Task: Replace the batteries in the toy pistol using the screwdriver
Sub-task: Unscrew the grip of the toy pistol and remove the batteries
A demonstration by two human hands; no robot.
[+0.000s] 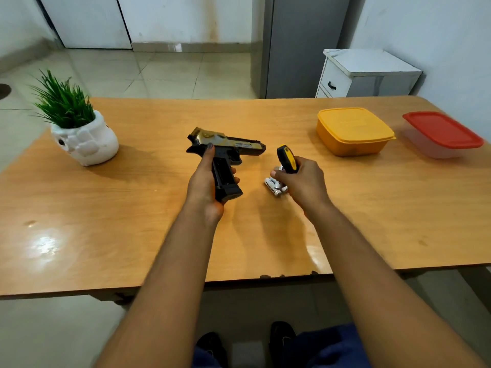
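Observation:
My left hand (203, 184) grips the black handle of the toy pistol (231, 148), which is black with a gold slide, its barrel pointing right above the middle of the wooden table (132, 208). My right hand (303, 181) holds the black and yellow screwdriver (287, 158) by its handle, which sticks up from the fist. Several white batteries (275, 185) lie on the table just under the right hand's fingers; whether the fingers touch them I cannot tell. The screwdriver's shaft is hidden.
A white pot with a green plant (79, 128) stands at the table's left. A yellow lidded box (353, 131) and a clear box with a red lid (442, 134) sit at the right. A white cabinet (366, 73) stands behind the table.

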